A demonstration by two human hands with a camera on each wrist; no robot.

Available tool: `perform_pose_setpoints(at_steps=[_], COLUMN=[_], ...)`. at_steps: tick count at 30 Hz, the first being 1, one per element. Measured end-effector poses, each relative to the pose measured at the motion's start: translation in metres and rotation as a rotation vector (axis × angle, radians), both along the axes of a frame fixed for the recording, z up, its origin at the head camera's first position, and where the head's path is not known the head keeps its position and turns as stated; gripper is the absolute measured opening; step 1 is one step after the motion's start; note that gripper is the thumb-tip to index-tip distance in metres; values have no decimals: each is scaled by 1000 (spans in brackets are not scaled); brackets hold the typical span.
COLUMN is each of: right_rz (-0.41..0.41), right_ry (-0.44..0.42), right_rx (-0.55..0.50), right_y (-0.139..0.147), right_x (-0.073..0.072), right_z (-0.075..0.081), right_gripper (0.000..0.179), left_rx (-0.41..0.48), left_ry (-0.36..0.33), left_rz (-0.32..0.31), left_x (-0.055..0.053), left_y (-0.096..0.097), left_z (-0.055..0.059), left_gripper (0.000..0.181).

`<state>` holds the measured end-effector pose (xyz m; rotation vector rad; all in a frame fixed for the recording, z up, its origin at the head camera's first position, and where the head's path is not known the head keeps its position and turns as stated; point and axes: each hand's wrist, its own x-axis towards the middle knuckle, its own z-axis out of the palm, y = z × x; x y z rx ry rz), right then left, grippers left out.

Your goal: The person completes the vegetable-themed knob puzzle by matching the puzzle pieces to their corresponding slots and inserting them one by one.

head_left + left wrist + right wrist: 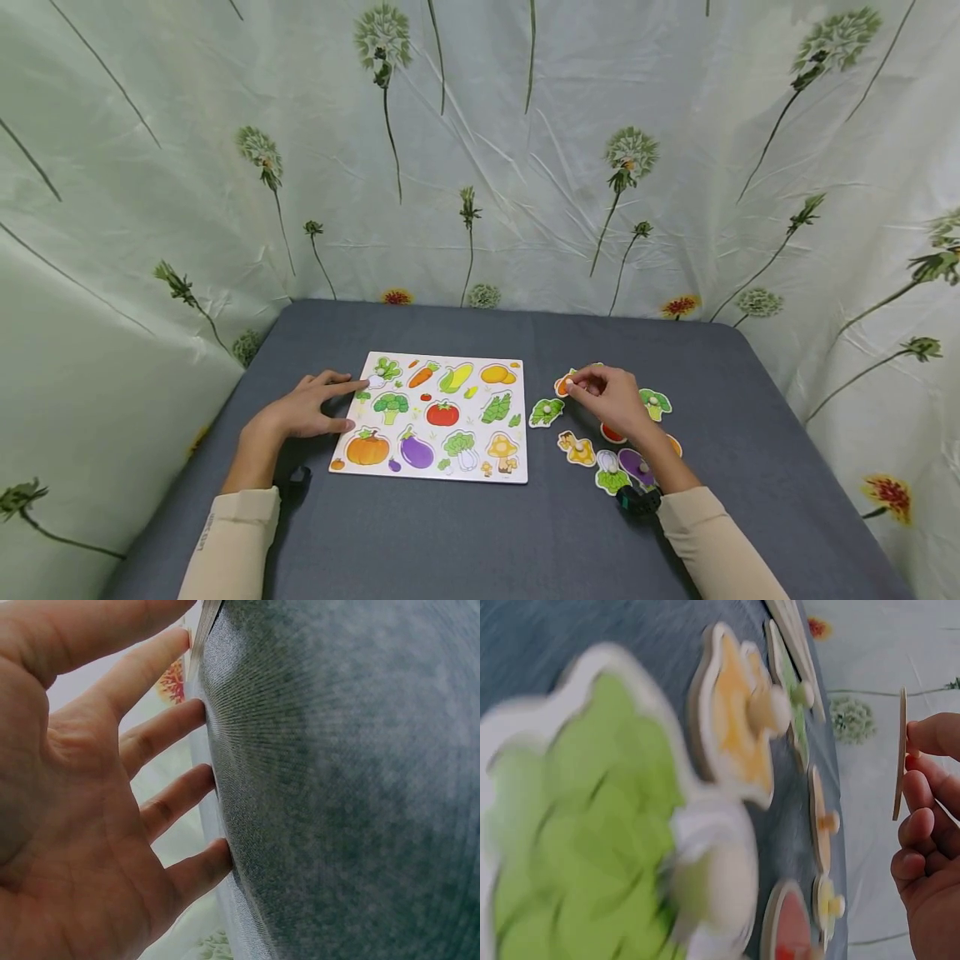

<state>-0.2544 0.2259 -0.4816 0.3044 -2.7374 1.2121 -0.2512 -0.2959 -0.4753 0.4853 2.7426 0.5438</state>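
Observation:
My left hand point(309, 407) rests by the left side of a white puzzle board point(480, 367) printed with vegetables. Its index finger reaches the white root at the upper left corner, and its thumb lies at the left edge. Stretched, spread fingers show in the left wrist view. My right hand point(611, 396) is right of the board, thumb and fingers pinching a thin flat puzzle piece point(901, 754). That piece appears edge-on in the right wrist view, raised off the table; its picture is hidden there. In the head view an orange piece point(562, 386) shows at the fingertips.
Knobbed pieces lie around the right forearm: leafy green point(547, 412), yellow mushroom point(577, 450), bok choy point(612, 477), purple eggplant point(636, 467), broccoli point(655, 404) and a red one point(612, 434). A grey cloth covers the table point(435, 542); a flowered curtain point(510, 167) hangs behind.

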Motion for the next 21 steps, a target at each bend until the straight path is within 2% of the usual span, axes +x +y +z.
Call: perform_pose_setpoints(at_steps=[10, 21], right_rz=[3, 57], right_ry=[-26, -62], right_rx=[-36, -126], right_y=[-30, -62], right_x=[-7, -15], right_z=[3, 2], right_gripper=[16, 16], left_rx=[-5, -10], left_ry=[1, 3], left_rz=[11, 8], left_x=[-1, 0], left_y=[1, 1], left_z=[0, 0], left_gripper=[80, 79])
